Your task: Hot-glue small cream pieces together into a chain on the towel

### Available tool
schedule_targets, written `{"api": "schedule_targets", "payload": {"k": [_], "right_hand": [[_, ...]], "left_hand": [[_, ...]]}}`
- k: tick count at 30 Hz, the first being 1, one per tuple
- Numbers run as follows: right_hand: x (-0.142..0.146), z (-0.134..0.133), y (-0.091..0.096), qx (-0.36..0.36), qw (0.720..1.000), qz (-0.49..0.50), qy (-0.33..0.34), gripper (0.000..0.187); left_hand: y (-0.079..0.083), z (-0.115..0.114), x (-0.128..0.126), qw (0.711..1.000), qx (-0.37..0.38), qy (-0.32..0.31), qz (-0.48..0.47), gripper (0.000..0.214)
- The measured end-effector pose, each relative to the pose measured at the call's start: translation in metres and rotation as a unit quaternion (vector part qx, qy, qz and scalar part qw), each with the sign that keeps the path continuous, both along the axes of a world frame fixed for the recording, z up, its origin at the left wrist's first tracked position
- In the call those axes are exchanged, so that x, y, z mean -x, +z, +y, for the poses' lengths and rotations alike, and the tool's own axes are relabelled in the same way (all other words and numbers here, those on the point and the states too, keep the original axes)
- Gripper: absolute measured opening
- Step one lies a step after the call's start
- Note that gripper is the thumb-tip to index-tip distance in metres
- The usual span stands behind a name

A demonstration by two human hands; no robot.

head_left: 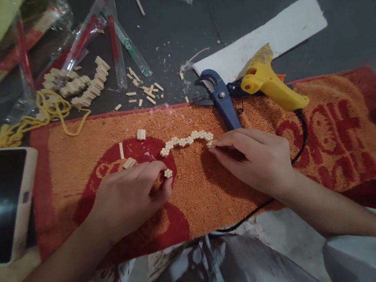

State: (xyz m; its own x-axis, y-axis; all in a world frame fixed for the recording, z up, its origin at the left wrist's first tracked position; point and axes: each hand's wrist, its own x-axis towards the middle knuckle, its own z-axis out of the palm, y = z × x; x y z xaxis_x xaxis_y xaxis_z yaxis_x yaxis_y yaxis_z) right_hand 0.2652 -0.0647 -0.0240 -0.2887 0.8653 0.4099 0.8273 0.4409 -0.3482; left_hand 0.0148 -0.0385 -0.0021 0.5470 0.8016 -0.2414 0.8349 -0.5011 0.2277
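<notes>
A curved chain of small pale wooden pieces (184, 141) lies on an orange and red towel (199, 196). My right hand (254, 159) rests on the towel with its fingertips pinching the right end of that chain. My left hand (129, 199) lies to the left, its fingertips closed on a small cluster of pale pieces (168, 173) just below the chain's left end. A few loose wooden bits (141, 134) lie on the towel above my left hand.
A yellow glue gun (269, 84) with a black cord and blue cutters (222, 100) lie at the towel's far edge on white paper (264, 37). Assembled wooden strips (89, 85), yellow string (45, 110) and plastic-wrapped sticks (124, 42) lie far left. A phone (1, 202) sits left.
</notes>
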Motion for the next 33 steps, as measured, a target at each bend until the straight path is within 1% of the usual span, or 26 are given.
{"api": "schedule_targets", "payload": {"k": [5, 8, 13, 17, 20, 23, 27, 30, 33], "right_hand": [[0.001, 0.0, 0.0, 0.017, 1.0, 0.002, -0.016, 0.007], [0.002, -0.001, 0.0, 0.024, 0.999, 0.005, -0.027, 0.008], [0.002, 0.0, 0.0, 0.028, 0.999, 0.004, -0.032, 0.008], [0.002, 0.0, 0.005, 0.031, 0.999, 0.032, -0.012, 0.006], [0.001, 0.0, 0.009, 0.037, 0.998, 0.049, 0.005, 0.009], [0.001, 0.0, 0.01, 0.043, 0.998, 0.038, 0.004, 0.012], [0.001, 0.001, 0.008, 0.051, 0.998, 0.025, 0.003, 0.006], [0.002, 0.001, 0.006, 0.018, 0.999, 0.0, 0.035, 0.005], [0.004, 0.002, 0.004, -0.014, 0.996, -0.049, 0.069, 0.014]], "left_hand": [[0.004, 0.005, -0.002, 0.998, 0.057, 0.01, 0.024, 0.026], [0.005, 0.006, -0.003, 0.996, 0.073, 0.013, 0.041, 0.026], [0.004, 0.006, -0.003, 0.995, 0.088, 0.02, 0.04, 0.027], [0.004, 0.005, -0.001, 0.995, 0.09, 0.022, 0.039, 0.026], [0.003, 0.004, 0.0, 0.996, 0.085, 0.018, 0.037, 0.025], [0.004, 0.005, -0.001, 0.995, 0.086, 0.017, 0.037, 0.026], [0.005, 0.005, -0.002, 0.994, 0.093, 0.023, 0.046, 0.026], [0.004, 0.005, -0.001, 0.995, 0.087, 0.019, 0.038, 0.026], [0.004, 0.004, -0.002, 0.996, 0.083, 0.014, 0.036, 0.027]]}}
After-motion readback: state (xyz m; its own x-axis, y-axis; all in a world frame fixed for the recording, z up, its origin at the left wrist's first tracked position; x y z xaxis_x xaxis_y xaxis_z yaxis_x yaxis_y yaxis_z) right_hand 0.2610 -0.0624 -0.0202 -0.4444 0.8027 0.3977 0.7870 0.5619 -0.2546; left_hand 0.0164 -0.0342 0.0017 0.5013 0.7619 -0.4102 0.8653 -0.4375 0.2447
